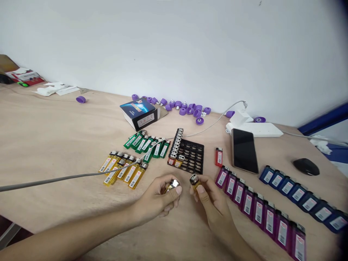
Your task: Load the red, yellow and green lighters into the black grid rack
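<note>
The left hand (156, 201) holds one lighter (172, 186), the right hand (212, 206) one more lighter (195, 182).

Bright, flat indoor light, no clear source in frame. White wall (174, 47) looks a bit washed out. Shadows under the hands (156, 199) are soft and faint. Small glare on the metal top of the lighter (174, 184). Wide-angle bend makes the far edge of the desk (54, 145) curve. Upper right and lower right corners go dark and soft. Centre reasonably sharp.
</note>
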### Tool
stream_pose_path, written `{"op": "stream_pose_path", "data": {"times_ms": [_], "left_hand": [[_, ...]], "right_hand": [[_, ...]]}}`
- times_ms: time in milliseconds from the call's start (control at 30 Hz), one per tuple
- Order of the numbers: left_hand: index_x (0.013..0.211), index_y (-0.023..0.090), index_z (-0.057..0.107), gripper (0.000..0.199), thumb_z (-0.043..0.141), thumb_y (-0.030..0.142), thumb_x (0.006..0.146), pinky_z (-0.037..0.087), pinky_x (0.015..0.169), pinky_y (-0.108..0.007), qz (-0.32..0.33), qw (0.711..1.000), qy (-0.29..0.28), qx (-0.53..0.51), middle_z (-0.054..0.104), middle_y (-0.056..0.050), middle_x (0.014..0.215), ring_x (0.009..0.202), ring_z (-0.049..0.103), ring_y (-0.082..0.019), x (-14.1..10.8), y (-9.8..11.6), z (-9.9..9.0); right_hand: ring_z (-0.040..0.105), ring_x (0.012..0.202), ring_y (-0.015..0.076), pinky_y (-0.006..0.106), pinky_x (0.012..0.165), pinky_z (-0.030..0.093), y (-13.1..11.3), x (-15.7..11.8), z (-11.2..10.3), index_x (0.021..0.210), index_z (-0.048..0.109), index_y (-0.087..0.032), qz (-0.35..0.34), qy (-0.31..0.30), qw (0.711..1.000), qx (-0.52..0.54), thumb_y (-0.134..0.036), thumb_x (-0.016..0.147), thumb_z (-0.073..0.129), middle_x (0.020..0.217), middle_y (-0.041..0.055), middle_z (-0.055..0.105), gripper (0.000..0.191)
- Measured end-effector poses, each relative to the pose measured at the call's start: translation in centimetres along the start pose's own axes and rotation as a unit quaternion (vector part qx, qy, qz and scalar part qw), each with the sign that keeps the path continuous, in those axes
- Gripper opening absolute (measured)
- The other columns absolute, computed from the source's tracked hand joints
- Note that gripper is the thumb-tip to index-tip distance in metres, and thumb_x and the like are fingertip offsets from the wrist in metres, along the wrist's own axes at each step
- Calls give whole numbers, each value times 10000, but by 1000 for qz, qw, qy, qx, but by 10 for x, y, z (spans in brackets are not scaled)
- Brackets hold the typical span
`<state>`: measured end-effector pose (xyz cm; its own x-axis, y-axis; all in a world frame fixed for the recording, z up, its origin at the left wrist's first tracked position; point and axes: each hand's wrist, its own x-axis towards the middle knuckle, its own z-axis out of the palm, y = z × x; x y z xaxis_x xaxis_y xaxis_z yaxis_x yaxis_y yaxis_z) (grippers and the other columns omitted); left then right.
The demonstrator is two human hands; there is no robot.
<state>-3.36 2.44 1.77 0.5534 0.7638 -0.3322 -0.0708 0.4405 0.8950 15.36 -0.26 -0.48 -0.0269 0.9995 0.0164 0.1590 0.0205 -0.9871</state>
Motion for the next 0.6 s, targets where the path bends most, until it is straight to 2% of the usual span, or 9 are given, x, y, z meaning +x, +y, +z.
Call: {"op": "stream_pose_path", "data": {"times_ms": [67, 133, 200, 233, 300, 367, 500, 600], "left_hand": [[812, 187, 502, 379, 628, 535, 896, 274, 400, -178, 52, 996, 39, 66, 480, 62, 593, 444, 348, -60, -1, 2, -3], [812, 171, 559, 253, 628, 395, 907, 323, 471, -191, 129, 971, 98, 173, 519, 25, 668, 547, 426, -90, -1, 5, -7], [937, 165, 638, 100, 620, 252, 891, 359, 531, -198, 192, 934, 136, 269, 581, -5, 776, 631, 487, -113, -2, 6, -14], [1061, 173, 650, 186, 607, 201, 882, 363, 537, -202, 207, 920, 139, 303, 599, -7, 800, 623, 495, -115, -1, 7, -17], [1330, 206, 568, 461, 577, 146, 873, 351, 521, -204, 213, 903, 124, 353, 606, 13, 784, 544, 479, -103, 0, 7, -23], [1486, 247, 434, 627, 550, 133, 880, 345, 514, -201, 199, 892, 101, 394, 592, 37, 744, 492, 464, -93, 3, 9, -26], [1568, 285, 288, 721, 510, 138, 898, 337, 522, -200, 163, 877, 72, 447, 571, 57, 702, 475, 462, -94, 7, 11, -25], [1567, 278, 274, 719, 505, 143, 899, 319, 519, -204, 148, 877, 71, 453, 580, 44, 757, 487, 454, -92, 6, 9, -24]], "right_hand": [[661, 841, 208, 321, 791, 533, 5, 2, 0, 1105, 629, -237, -21, 52, 998, -1, -479, 975, 556, 953, 58, 711, 284], [674, 988, 242, 371, 909, 529, 8, 6, 0, 1133, 647, -244, -52, 98, 994, -21, -448, 960, 591, 1081, 83, 720, 273], [656, 1097, 266, 415, 999, 500, 6, 12, 0, 1142, 667, -240, -76, 128, 988, -42, -420, 951, 610, 1144, 96, 717, 269], [649, 1128, 272, 430, 1028, 486, 4, 17, 0, 1143, 671, -234, -80, 140, 986, -41, -413, 945, 620, 1163, 101, 715, 271], [655, 1147, 275, 441, 1042, 488, -2, 30, 1, 1133, 663, -220, -66, 145, 987, -9, -413, 921, 650, 1184, 109, 718, 286], [689, 1100, 269, 426, 1000, 527, -8, 47, 2, 1090, 645, -213, -39, 122, 991, 44, -425, 879, 695, 1148, 108, 739, 303], [755, 905, 253, 388, 826, 602, -13, 79, 3, 1061, 585, -217, 1, 65, 992, 109, -453, 814, 737, 991, 83, 781, 374], [758, 905, 255, 390, 829, 597, -15, 91, 4, 1091, 597, -201, -6, 26, 995, 92, -442, 828, 703, 1000, 95, 782, 372]]}}
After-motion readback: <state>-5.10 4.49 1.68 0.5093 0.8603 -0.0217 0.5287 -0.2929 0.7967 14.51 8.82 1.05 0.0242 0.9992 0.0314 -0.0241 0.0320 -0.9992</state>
